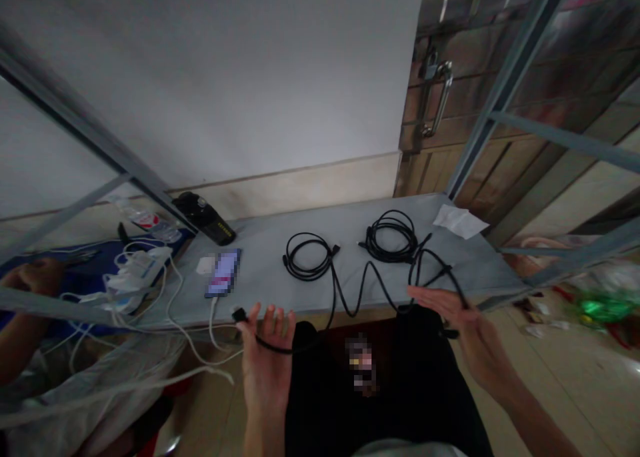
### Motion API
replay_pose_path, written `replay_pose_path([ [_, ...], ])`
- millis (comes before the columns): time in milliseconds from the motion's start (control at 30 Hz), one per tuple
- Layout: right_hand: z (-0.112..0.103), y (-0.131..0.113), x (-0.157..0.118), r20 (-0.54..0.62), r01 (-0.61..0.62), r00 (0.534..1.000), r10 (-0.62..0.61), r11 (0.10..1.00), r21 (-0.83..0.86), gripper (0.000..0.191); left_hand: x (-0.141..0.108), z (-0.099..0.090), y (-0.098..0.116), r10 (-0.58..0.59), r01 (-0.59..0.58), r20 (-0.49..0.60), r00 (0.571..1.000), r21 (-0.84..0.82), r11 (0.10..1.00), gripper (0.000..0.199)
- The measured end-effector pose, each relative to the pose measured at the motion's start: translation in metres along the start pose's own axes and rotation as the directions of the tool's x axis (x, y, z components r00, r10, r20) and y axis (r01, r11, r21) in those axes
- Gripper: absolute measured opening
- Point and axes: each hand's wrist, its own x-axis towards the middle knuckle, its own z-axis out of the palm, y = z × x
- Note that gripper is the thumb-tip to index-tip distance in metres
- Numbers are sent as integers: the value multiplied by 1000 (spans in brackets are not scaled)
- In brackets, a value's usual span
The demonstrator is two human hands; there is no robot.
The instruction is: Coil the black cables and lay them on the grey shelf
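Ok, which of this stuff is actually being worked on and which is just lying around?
In hand:
left hand
right hand
loose black cable
two coiled black cables

Lying about:
phone
white chargers
crumpled paper
black bottle

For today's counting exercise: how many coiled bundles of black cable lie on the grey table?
2. One coiled bundle lies near the table's middle, right of the phone; the other coiled bundle lies further right, towards the white paper. A loose black cable runs to both hands.

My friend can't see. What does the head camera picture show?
Two bare hands stretch a loose black cable over a grey table: left hand pinches one end, right hand lies open under it. Two coiled black cables lie beyond, beside a phone.
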Motion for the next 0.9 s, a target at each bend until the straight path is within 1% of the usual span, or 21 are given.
replay_pose_path([
  [67, 43, -1, 4, 115, -6, 993, 0, 999, 50, 71, -5, 0, -17, -90, 90, -22, 996, 16, 996, 33],
  [133, 77, -5, 8, 246, -5, 969, -6, 999, 46, 66, -12, 1, -31, -172, 172, 2, 985, 53, 984, 31],
  [200, 102, -12, 12, 389, 30, 921, -29, 1000, 4, 63, -18, 2, -41, -258, 251, 63, 964, 98, 963, 34],
  [267, 119, -19, 17, 514, 89, 856, -55, 995, -41, 60, -23, 2, -48, -317, 296, 143, 938, 150, 943, 38],
  [300, 125, -22, 19, 555, 120, 829, -65, 991, -64, 58, -24, 3, -51, -331, 300, 179, 926, 180, 937, 40],
  [367, 135, -23, 24, 595, 186, 799, -83, 976, -113, 54, -26, 4, -53, -331, 273, 244, 912, 242, 931, 44],
  [433, 142, -18, 29, 606, 262, 789, -103, 948, -179, 51, -26, 6, -55, -296, 208, 284, 912, 303, 930, 45],
  [500, 147, -11, 32, 614, 348, 780, -121, 899, -265, 51, -25, 11, -55, -256, 141, 305, 917, 353, 925, 43],
  [600, 151, -2, 35, 627, 495, 759, -177, 783, -377, 48, -23, 20, -53, -208, 83, 313, 927, 370, 925, 42],
  [667, 152, 1, 36, 634, 577, 738, -232, 703, -415, 44, -23, 27, -49, -190, 63, 337, 922, 354, 933, 45],
  [800, 150, 2, 46, 679, 706, 661, -319, 571, -419, 40, -14, 41, -39, -212, 46, 436, 875, 361, 932, 55],
  [833, 149, 3, 53, 687, 738, 641, -342, 522, -428, 35, -8, 44, -38, -194, 12, 461, 866, 369, 929, 53],
  [900, 149, 6, 73, 689, 784, 612, -388, 415, -463, 25, 14, 50, -39, -111, -117, 509, 854, 395, 911, 48],
])
